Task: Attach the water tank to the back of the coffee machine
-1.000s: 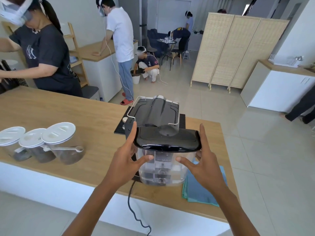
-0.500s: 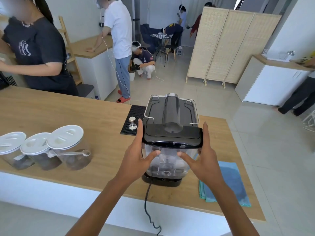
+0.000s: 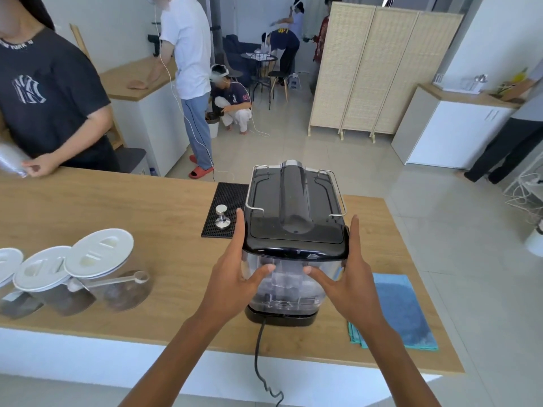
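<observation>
The black coffee machine [image 3: 295, 198] stands on the wooden counter [image 3: 147, 218] with its back toward me. The clear water tank [image 3: 289, 284] with a black lid sits against that back, upright over the machine's black base. My left hand [image 3: 235, 274] grips the tank's left side, thumb across its near face. On the other side my right hand [image 3: 343, 277] holds the tank the same way. A black power cord [image 3: 258, 359] hangs from the base over the counter edge.
Three lidded jars [image 3: 97, 268] with a scoop stand at the left. A tamper [image 3: 222, 217] rests on a black mat [image 3: 227, 201] left of the machine. A blue cloth [image 3: 402, 312] lies at the right. A person in a black shirt [image 3: 47, 92] stands across the counter.
The tank has gone forward and down from a raised spot nearer me and now sits against the machine's back. Both hands moved with it and still grip it.
</observation>
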